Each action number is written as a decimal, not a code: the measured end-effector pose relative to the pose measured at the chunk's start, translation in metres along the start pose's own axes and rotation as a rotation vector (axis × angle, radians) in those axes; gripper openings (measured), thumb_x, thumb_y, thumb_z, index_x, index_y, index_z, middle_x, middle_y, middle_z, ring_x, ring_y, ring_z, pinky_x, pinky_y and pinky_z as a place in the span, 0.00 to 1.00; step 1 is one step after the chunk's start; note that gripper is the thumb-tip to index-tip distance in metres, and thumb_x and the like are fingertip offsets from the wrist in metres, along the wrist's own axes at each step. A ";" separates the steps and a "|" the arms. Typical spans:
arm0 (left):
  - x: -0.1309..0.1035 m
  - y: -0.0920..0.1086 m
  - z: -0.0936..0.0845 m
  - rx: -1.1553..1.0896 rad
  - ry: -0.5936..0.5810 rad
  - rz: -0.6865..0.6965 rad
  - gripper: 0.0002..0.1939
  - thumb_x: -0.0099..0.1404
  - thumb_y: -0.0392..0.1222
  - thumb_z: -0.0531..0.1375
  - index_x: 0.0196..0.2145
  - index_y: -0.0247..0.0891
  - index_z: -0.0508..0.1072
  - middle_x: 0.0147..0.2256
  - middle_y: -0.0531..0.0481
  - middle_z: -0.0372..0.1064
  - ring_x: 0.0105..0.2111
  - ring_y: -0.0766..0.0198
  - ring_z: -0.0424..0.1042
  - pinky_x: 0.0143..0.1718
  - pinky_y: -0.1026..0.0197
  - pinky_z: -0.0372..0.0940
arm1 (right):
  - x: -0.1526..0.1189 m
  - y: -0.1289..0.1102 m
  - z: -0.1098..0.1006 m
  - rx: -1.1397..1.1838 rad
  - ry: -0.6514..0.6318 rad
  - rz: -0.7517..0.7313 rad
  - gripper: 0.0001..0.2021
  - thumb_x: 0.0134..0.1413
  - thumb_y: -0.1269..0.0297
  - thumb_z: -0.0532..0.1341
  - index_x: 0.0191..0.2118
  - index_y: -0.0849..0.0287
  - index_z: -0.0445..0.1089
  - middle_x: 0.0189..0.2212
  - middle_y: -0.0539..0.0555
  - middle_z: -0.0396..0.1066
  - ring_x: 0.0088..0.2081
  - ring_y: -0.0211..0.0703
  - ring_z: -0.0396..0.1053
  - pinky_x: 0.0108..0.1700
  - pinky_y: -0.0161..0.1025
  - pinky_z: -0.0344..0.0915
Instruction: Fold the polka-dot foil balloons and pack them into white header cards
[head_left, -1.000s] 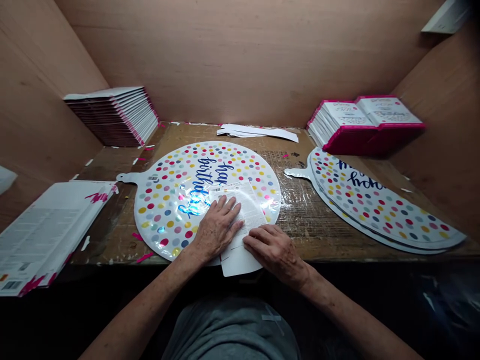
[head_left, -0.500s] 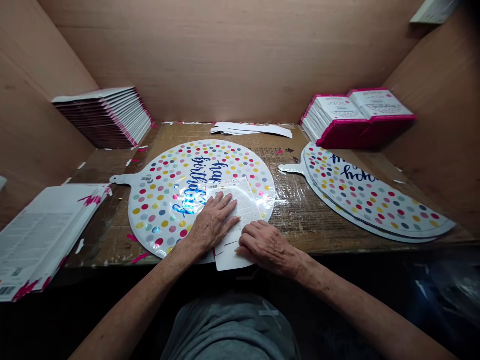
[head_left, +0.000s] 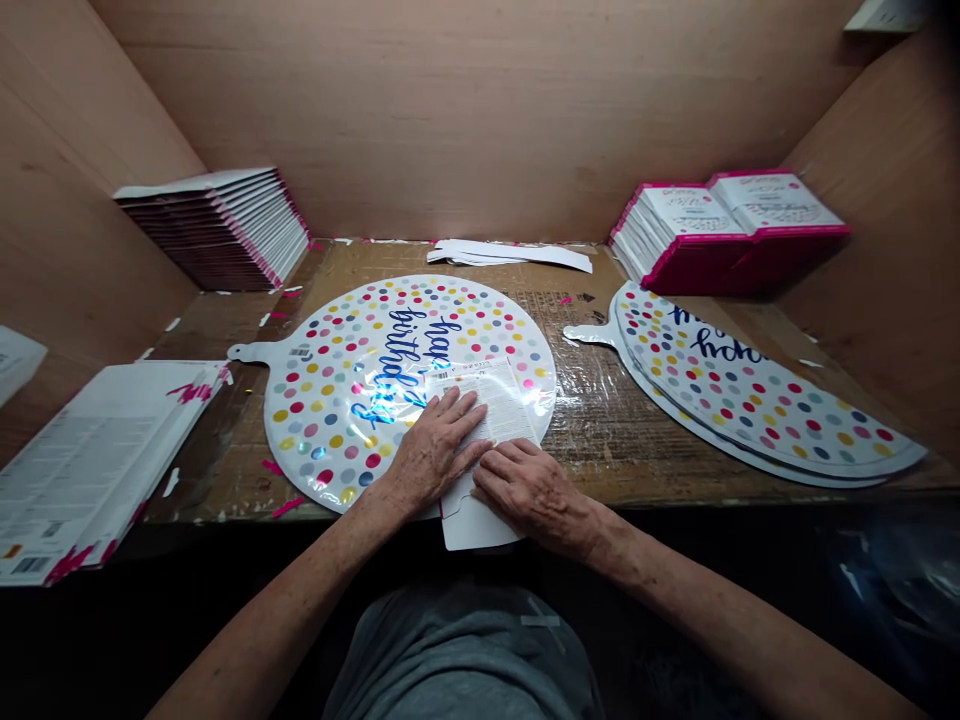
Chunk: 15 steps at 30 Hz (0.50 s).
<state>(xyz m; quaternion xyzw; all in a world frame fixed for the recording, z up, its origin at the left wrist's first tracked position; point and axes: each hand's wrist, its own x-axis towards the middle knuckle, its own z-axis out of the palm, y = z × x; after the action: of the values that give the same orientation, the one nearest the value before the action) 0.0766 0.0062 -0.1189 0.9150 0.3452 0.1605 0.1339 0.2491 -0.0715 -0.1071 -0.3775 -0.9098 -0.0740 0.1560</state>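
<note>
A white printed paper sleeve (head_left: 499, 405) lies over the right part of a round dotted "happy birthday" foil balloon (head_left: 322, 400), its lower end sticking out past the table's front edge. My left hand (head_left: 435, 450) rests on the sleeve with its fingers spread out. On the sleeve's right side is my right hand (head_left: 532, 495), its fingers curled and bent down against the paper; the fingertips are partly hidden. The balloon lies flat, its neck pointing left. Several folded dotted balloons (head_left: 750, 400) lie in a stack to the right.
Folded white-and-pink sleeves (head_left: 247, 225) stand at the back left. Pink-edged packs (head_left: 697, 225) are at the back right. White paper strips (head_left: 510, 255) lie by the back wall. Flat printed sheets (head_left: 97, 440) are stacked at the left. Wooden panels enclose the cardboard-covered table (head_left: 592, 440).
The view has shifted slightly. The sleeve and both hands sit a little lower and to the right on the balloon. My hands have come closer together.
</note>
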 end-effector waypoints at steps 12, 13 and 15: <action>0.009 0.006 0.000 0.024 -0.036 0.060 0.23 0.72 0.50 0.52 0.59 0.37 0.66 0.63 0.39 0.61 0.66 0.45 0.53 0.64 0.38 0.52 | -0.069 0.018 -0.074 0.513 -0.417 0.206 0.13 0.63 0.61 0.61 0.27 0.57 0.68 0.22 0.45 0.69 0.23 0.33 0.64 0.27 0.34 0.58; 0.011 0.005 0.000 0.018 -0.032 0.068 0.23 0.72 0.50 0.52 0.59 0.37 0.66 0.63 0.39 0.61 0.66 0.45 0.53 0.64 0.38 0.53 | -0.075 0.017 -0.075 0.511 -0.406 0.254 0.13 0.61 0.59 0.63 0.26 0.57 0.68 0.22 0.45 0.69 0.23 0.33 0.64 0.26 0.33 0.58; 0.015 0.002 0.002 0.006 -0.012 0.078 0.22 0.71 0.50 0.53 0.58 0.38 0.66 0.62 0.39 0.62 0.66 0.45 0.54 0.64 0.37 0.53 | -0.079 0.014 -0.067 0.408 -0.265 0.283 0.12 0.56 0.55 0.66 0.31 0.58 0.72 0.29 0.51 0.74 0.30 0.38 0.70 0.32 0.35 0.65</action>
<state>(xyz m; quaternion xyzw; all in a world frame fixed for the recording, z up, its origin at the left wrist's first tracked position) 0.0890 0.0141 -0.1167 0.9290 0.3089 0.1591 0.1271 0.3271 -0.1314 -0.0710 -0.4680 -0.8566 0.1831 0.1173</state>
